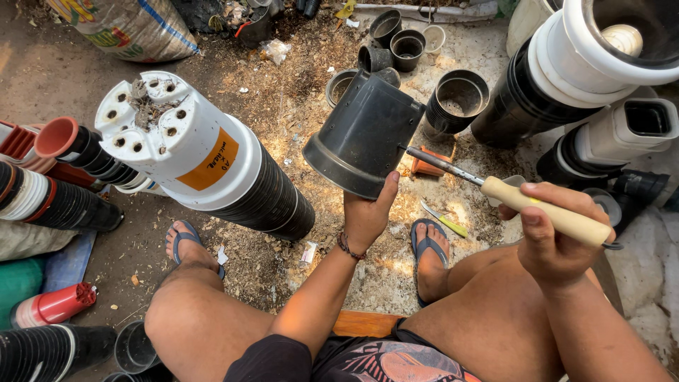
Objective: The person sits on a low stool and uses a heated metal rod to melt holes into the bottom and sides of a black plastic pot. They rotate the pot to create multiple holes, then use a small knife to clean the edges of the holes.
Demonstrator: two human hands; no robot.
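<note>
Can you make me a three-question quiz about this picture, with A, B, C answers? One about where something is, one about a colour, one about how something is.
1. Where does the tool's tip touch?
A. the dark pot's side
B. the ground
C. a sandal

2. What colour is the tool's handle?
A. red
B. cream
C. blue

3. How is the dark pot held?
A. upright
B. flat on the ground
C. tipped, bottom away from the person

Answers:
1 A: the right hand holds the tool with its metal tip on the dark pot.
2 B: the handle is cream.
3 C: the left hand grips the rim, the pot off the ground and tilted.
</note>
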